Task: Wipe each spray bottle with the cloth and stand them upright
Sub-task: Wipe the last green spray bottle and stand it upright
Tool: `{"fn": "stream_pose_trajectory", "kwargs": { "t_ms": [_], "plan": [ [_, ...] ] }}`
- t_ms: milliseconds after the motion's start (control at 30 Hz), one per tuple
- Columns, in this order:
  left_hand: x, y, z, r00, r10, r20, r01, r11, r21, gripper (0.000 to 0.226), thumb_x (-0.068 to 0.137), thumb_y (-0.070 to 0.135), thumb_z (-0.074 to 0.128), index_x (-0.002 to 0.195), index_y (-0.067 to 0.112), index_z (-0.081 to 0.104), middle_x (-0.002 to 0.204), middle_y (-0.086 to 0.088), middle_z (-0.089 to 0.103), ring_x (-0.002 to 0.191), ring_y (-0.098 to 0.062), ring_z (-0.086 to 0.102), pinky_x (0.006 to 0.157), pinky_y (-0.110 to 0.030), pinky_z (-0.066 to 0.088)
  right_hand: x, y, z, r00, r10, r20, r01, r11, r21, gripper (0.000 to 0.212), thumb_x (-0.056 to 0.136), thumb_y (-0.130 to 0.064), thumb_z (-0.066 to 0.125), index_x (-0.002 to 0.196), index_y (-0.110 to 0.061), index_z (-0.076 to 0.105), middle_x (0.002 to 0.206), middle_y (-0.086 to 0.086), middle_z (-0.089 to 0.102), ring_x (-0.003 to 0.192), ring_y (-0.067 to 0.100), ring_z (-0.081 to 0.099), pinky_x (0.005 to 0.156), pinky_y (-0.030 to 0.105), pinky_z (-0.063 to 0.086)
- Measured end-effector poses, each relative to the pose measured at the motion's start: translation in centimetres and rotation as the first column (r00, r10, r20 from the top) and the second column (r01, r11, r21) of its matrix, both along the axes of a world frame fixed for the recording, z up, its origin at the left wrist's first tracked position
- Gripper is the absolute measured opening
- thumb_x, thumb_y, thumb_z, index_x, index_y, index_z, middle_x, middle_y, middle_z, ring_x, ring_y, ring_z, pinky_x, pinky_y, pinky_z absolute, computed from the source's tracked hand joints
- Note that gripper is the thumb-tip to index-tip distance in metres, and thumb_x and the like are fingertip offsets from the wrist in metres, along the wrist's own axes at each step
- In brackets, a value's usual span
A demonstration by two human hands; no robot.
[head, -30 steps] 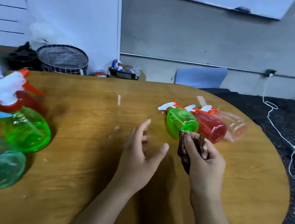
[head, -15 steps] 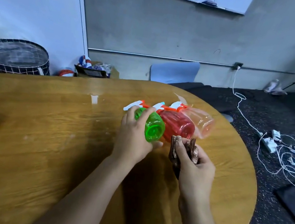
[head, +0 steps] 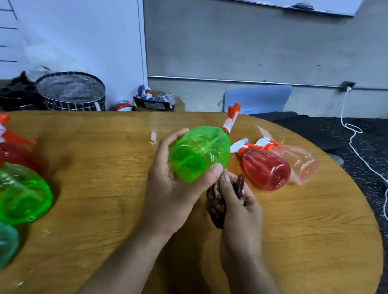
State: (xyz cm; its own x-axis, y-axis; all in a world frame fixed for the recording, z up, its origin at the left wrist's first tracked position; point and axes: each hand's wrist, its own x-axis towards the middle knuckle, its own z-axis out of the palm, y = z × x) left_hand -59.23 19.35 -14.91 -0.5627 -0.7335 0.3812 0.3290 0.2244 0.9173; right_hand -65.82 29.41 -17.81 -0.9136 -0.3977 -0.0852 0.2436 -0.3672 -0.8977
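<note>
Translucent green bottle (head: pixel 199 152) in left hand (head: pixel 172 188) grip, crumpled brown cloth (head: pixel 218 200) in right hand (head: pixel 240 215) grip

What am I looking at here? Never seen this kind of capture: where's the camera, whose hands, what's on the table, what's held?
There is no robot. One wide-angle camera sits on a person's head and looks forward and down, so the two bare hands are the wearer's own.

The left hand grips a green spray bottle, lifted off the round wooden table with its base toward the camera. The right hand holds a bunched brown cloth just beside that bottle.

Lying on their sides on the table to the right are a red bottle and a pale pink bottle. At the left edge, blurred, is a group of more bottles in green, red and teal.
</note>
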Motion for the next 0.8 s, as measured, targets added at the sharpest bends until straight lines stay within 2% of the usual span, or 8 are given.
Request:
{"fn": "stream_pose_trajectory", "kwargs": {
  "t_ms": [167,267,400,500,600,700,767,800],
  "plan": [
    [6.3,-0.8,3.0,0.998,-0.046,-0.047,0.054,0.982,0.179,0.076,0.067,0.035,0.088,0.133,0.017,0.055,0.113,0.008,0.076,0.105,-0.009,0.072,0.087,-0.023,0.056,4.3,-2.2,3.7,0.989,0.102,0.107,-0.083,0.982,-0.168,0.025,0.103,-0.02,0.064,0.122,-0.008,0.074,0.111,0.013,0.079,0.1,0.025,0.075,0.089,0.037,0.061],
    [10.7,-1.3,5.8,0.999,-0.047,-0.017,0.049,0.978,0.201,0.073,0.066,0.034,0.083,0.133,0.024,0.056,0.113,0.012,0.075,0.103,-0.013,0.07,0.082,-0.026,0.058,7.4,-2.7,6.7,0.987,0.157,0.042,-0.145,0.969,-0.2,0.022,0.103,-0.018,0.063,0.118,-0.006,0.073,0.1,0.007,0.079,0.091,0.02,0.074,0.081,0.031,0.061],
    [15.4,0.0,10.0,0.996,-0.081,-0.031,0.086,0.972,0.217,0.076,0.079,0.018,0.068,0.151,0.035,0.051,0.138,0.006,0.071,0.113,-0.019,0.072,0.078,-0.032,0.061,10.8,-1.7,11.2,0.978,0.173,-0.118,-0.193,0.963,-0.189,0.023,0.1,-0.013,0.063,0.12,-0.006,0.073,0.11,0.015,0.079,0.098,0.021,0.072,0.09,0.037,0.06],
    [17.8,2.7,13.2,0.994,-0.054,-0.092,0.073,0.972,0.221,0.07,0.083,0.028,0.076,0.149,0.032,0.054,0.138,0.0,0.071,0.115,-0.023,0.073,0.079,-0.037,0.064,13.1,0.4,15.0,0.95,0.206,-0.234,-0.253,0.948,-0.191,0.02,0.101,-0.005,0.062,0.117,-0.006,0.073,0.105,0.006,0.081,0.094,0.014,0.074,0.081,0.025,0.061],
    [19.6,5.5,15.1,0.986,0.002,-0.167,0.04,0.968,0.248,0.062,0.088,0.031,0.071,0.148,0.029,0.054,0.137,-0.001,0.072,0.117,-0.024,0.071,0.087,-0.046,0.062,14.4,2.9,18.5,0.896,0.174,-0.408,-0.254,0.956,-0.15,0.018,0.097,-0.006,0.066,0.112,-0.009,0.075,0.104,0.004,0.081,0.096,0.012,0.074,0.085,0.025,0.059],
    [21.1,8.0,16.4,0.979,-0.043,-0.197,0.094,0.961,0.259,0.072,0.085,0.029,0.078,0.151,0.033,0.051,0.142,-0.001,0.069,0.126,-0.028,0.068,0.098,-0.059,0.055,14.7,4.7,22.4,0.839,0.07,-0.539,-0.192,0.966,-0.174,0.013,0.093,-0.016,0.075,0.106,-0.017,0.077,0.105,0.004,0.08,0.1,0.018,0.074,0.094,0.039,0.061],
    [21.9,9.7,17.0,0.974,-0.106,-0.198,0.153,0.958,0.243,0.073,0.088,0.024,0.073,0.155,0.039,0.047,0.148,0.002,0.066,0.136,-0.033,0.062,0.106,-0.065,0.05,15.3,6.1,25.0,0.743,0.027,-0.668,-0.171,0.974,-0.15,0.014,0.094,-0.021,0.078,0.108,-0.022,0.079,0.111,0.009,0.077,0.109,0.029,0.073,0.1,0.052,0.058],
    [22.3,10.4,17.2,0.97,-0.133,-0.204,0.181,0.955,0.235,0.072,0.091,0.021,0.067,0.156,0.041,0.046,0.15,0.002,0.064,0.14,-0.035,0.059,0.108,-0.068,0.048,15.5,6.5,26.1,0.644,0.01,-0.765,-0.144,0.984,-0.109,0.016,0.094,-0.021,0.077,0.11,-0.023,0.079,0.112,0.009,0.075,0.11,0.027,0.072,0.101,0.05,0.057]
  ]
}}
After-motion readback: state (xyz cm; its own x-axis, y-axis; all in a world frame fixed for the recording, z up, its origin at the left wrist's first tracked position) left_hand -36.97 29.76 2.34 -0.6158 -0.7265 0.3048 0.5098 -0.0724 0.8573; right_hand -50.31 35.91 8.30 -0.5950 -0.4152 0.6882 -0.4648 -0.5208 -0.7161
